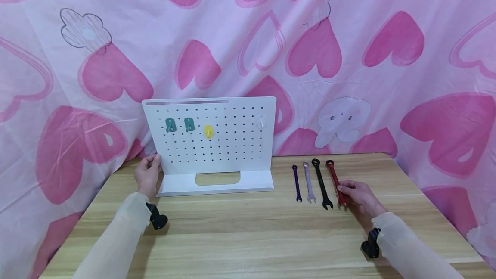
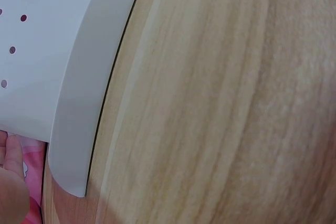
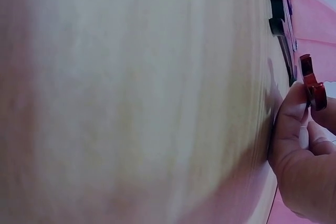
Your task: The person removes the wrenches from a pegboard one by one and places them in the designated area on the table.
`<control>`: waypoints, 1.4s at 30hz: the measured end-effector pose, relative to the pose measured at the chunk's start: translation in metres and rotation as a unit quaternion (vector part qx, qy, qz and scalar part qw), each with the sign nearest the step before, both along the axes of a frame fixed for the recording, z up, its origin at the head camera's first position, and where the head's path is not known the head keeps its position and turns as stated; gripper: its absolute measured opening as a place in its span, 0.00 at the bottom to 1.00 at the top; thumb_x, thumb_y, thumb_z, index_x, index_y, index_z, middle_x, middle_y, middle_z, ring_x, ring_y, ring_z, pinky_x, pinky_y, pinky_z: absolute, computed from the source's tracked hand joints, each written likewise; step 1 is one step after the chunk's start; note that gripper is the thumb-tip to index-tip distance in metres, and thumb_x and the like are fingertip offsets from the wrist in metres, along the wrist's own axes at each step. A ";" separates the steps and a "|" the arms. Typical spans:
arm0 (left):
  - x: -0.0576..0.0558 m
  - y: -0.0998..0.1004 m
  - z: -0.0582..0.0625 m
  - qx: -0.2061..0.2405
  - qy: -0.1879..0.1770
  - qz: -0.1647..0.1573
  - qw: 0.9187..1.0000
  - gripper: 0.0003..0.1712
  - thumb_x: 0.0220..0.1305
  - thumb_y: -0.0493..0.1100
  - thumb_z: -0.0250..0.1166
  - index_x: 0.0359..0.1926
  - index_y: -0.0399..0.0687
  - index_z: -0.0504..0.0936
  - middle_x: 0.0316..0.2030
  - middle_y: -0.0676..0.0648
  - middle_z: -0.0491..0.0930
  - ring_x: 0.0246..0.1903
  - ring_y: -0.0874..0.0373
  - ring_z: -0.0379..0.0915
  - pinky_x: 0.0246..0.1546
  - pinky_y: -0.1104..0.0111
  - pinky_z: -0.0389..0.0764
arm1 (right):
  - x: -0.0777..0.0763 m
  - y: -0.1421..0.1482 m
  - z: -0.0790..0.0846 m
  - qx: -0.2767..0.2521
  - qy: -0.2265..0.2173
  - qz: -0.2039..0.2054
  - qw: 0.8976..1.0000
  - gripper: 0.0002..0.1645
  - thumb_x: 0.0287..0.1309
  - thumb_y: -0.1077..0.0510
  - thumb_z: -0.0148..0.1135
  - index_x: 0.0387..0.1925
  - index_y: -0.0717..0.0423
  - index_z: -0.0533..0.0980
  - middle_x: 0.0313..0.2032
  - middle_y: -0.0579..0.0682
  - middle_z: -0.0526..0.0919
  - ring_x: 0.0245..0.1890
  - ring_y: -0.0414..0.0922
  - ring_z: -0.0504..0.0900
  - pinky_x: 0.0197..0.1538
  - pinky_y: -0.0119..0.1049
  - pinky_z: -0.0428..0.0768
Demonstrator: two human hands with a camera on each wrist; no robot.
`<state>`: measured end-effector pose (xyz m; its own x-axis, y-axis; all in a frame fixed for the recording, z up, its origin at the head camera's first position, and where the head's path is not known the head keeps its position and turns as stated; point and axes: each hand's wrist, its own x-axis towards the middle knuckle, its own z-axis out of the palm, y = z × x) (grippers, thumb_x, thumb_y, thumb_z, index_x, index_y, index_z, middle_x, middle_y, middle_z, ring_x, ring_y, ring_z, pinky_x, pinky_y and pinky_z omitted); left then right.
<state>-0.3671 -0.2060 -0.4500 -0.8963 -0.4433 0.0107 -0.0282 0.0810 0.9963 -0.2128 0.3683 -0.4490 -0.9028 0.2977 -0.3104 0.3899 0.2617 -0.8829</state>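
A white pegboard stands upright on its folded base, and my left hand holds its left side edge between thumb and fingers. In the left wrist view those fingers show at the board's edge, partly out of frame. My right hand pinches a red wrench near its open-jaw end. That end sticks out past the thumb and fingers in the right wrist view. To its left lie a black wrench, a light purple wrench and a small dark purple wrench.
Two green hooks, a yellow hook and a clear hook are mounted on the pegboard. The wooden table spreads out in front. Behind hangs a pink heart-patterned curtain.
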 end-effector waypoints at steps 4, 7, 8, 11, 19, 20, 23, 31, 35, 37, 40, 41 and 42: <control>-0.001 0.000 0.000 0.004 -0.008 -0.001 1.000 0.15 0.64 0.56 0.57 0.44 0.53 0.76 0.36 0.58 0.71 0.37 0.66 0.68 0.41 0.80 0.76 | -0.001 0.000 0.000 0.001 -0.002 -0.003 1.000 0.27 0.66 0.62 0.52 0.61 0.73 0.61 0.37 0.53 0.78 0.30 0.39 0.75 0.34 0.32 0.79; -0.001 -0.001 0.000 0.004 -0.015 0.001 1.000 0.15 0.64 0.56 0.57 0.45 0.54 0.76 0.37 0.58 0.71 0.38 0.66 0.68 0.43 0.79 0.76 | -0.002 0.001 0.000 0.009 -0.006 -0.002 1.000 0.26 0.66 0.62 0.52 0.61 0.73 0.62 0.38 0.54 0.78 0.31 0.39 0.75 0.34 0.31 0.79; -0.001 -0.001 0.000 -0.001 -0.016 0.001 1.000 0.15 0.65 0.56 0.56 0.45 0.54 0.76 0.37 0.58 0.71 0.38 0.66 0.68 0.44 0.79 0.76 | -0.002 0.000 0.001 0.012 -0.008 -0.003 1.000 0.26 0.66 0.62 0.51 0.61 0.73 0.62 0.39 0.54 0.78 0.31 0.39 0.75 0.34 0.31 0.79; -0.002 -0.001 -0.001 -0.001 -0.017 0.000 1.000 0.16 0.65 0.56 0.56 0.45 0.54 0.76 0.38 0.58 0.71 0.38 0.66 0.68 0.45 0.78 0.76 | -0.003 0.000 0.001 0.026 -0.014 -0.002 1.000 0.26 0.66 0.61 0.52 0.61 0.72 0.63 0.41 0.57 0.78 0.32 0.40 0.74 0.34 0.31 0.79; -0.001 0.000 0.000 -0.001 -0.012 -0.001 1.000 0.16 0.65 0.56 0.56 0.46 0.53 0.77 0.38 0.58 0.71 0.39 0.66 0.68 0.47 0.76 0.77 | -0.003 0.000 0.002 0.043 -0.019 -0.001 0.999 0.26 0.66 0.61 0.52 0.61 0.71 0.63 0.45 0.62 0.75 0.34 0.43 0.74 0.35 0.31 0.78; -0.001 0.000 0.000 -0.002 -0.012 -0.002 1.000 0.16 0.65 0.56 0.56 0.46 0.53 0.77 0.38 0.58 0.71 0.39 0.66 0.68 0.48 0.76 0.77 | -0.003 0.000 0.002 0.044 -0.019 0.000 0.999 0.26 0.66 0.60 0.52 0.61 0.71 0.63 0.45 0.62 0.75 0.34 0.43 0.74 0.35 0.31 0.78; 0.001 -0.001 0.001 -0.005 -0.011 -0.004 1.000 0.18 0.65 0.57 0.56 0.47 0.52 0.77 0.38 0.58 0.71 0.38 0.66 0.68 0.48 0.75 0.77 | -0.004 0.000 0.002 0.048 -0.018 0.006 0.999 0.26 0.66 0.60 0.52 0.61 0.71 0.63 0.43 0.61 0.76 0.33 0.43 0.74 0.34 0.32 0.78; 0.001 0.000 0.001 -0.008 -0.012 -0.006 1.000 0.20 0.65 0.57 0.55 0.50 0.50 0.76 0.39 0.57 0.71 0.39 0.65 0.68 0.51 0.72 0.76 | -0.005 -0.001 0.002 0.056 -0.014 0.010 0.998 0.24 0.66 0.63 0.50 0.59 0.73 0.64 0.40 0.60 0.77 0.32 0.43 0.73 0.33 0.32 0.78; 0.000 0.000 0.001 -0.005 -0.013 -0.005 1.000 0.20 0.65 0.57 0.55 0.50 0.50 0.76 0.38 0.58 0.71 0.39 0.66 0.68 0.52 0.71 0.76 | -0.005 -0.002 0.003 0.071 -0.011 0.014 0.997 0.24 0.66 0.63 0.50 0.59 0.74 0.64 0.41 0.61 0.76 0.32 0.44 0.73 0.33 0.32 0.78; 0.000 0.000 0.001 -0.005 -0.012 -0.003 1.000 0.19 0.65 0.56 0.55 0.49 0.51 0.76 0.38 0.59 0.71 0.39 0.66 0.68 0.51 0.72 0.76 | -0.004 -0.003 0.003 0.075 -0.012 0.016 0.997 0.24 0.66 0.63 0.50 0.59 0.74 0.64 0.40 0.61 0.77 0.32 0.44 0.73 0.32 0.32 0.78; 0.000 0.000 0.000 -0.002 -0.011 -0.004 1.000 0.19 0.65 0.56 0.55 0.49 0.51 0.76 0.38 0.59 0.71 0.39 0.66 0.68 0.52 0.71 0.76 | -0.004 -0.004 0.003 0.077 -0.013 0.012 0.997 0.23 0.66 0.62 0.51 0.58 0.73 0.65 0.39 0.59 0.77 0.32 0.44 0.73 0.33 0.33 0.78; 0.000 0.000 0.000 -0.002 -0.009 -0.004 1.000 0.19 0.65 0.56 0.55 0.49 0.51 0.76 0.38 0.58 0.71 0.38 0.66 0.68 0.52 0.70 0.76 | -0.004 -0.004 0.004 0.078 -0.012 0.013 0.997 0.23 0.66 0.62 0.51 0.58 0.73 0.65 0.39 0.59 0.77 0.32 0.44 0.73 0.33 0.33 0.78; 0.000 0.000 0.000 -0.003 -0.008 -0.005 1.000 0.19 0.65 0.56 0.55 0.49 0.50 0.76 0.38 0.58 0.71 0.38 0.66 0.68 0.53 0.69 0.76 | -0.004 -0.004 0.004 0.079 -0.010 0.013 0.997 0.23 0.66 0.62 0.51 0.58 0.73 0.65 0.38 0.58 0.77 0.31 0.44 0.73 0.32 0.33 0.78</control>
<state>-0.3668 -0.2060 -0.4496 -0.9011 -0.4336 -0.0010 -0.0435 0.0882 0.9952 -0.2170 0.3645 -0.4453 -0.9051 0.3202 -0.2796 0.3982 0.4079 -0.8216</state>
